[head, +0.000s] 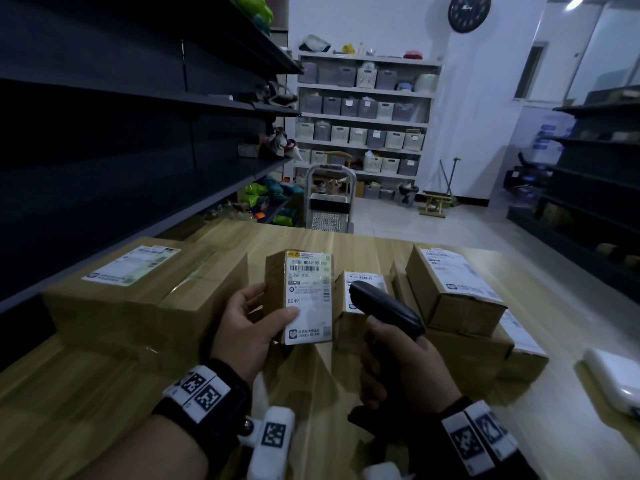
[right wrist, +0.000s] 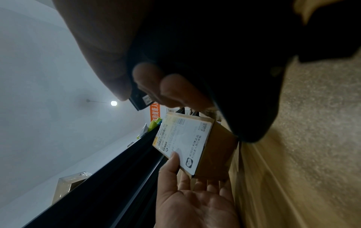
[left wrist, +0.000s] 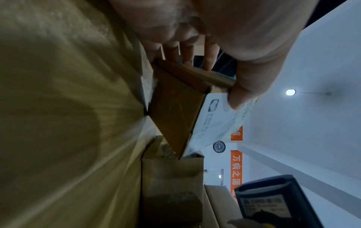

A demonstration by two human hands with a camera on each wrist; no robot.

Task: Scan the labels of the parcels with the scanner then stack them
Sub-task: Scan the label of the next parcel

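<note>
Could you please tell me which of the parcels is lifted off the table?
The small upright parcel, gripped by the left hand, label facing the scanner; the others rest on the table.

Dim and bluish throughout, lit by a round ceiling lamp (left wrist: 290,92) showing as a small glare spot in both wrist views. Strong wide-angle bending at the edges, streaky blur on the wooden table (left wrist: 58,123). Nearly black where the scanner (right wrist: 224,61) fills the right wrist view.

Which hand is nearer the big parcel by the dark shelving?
Left. The left hand, holding the small parcel, is just beside the big parcel; the right hand, gripping the scanner, is farther off.
</note>
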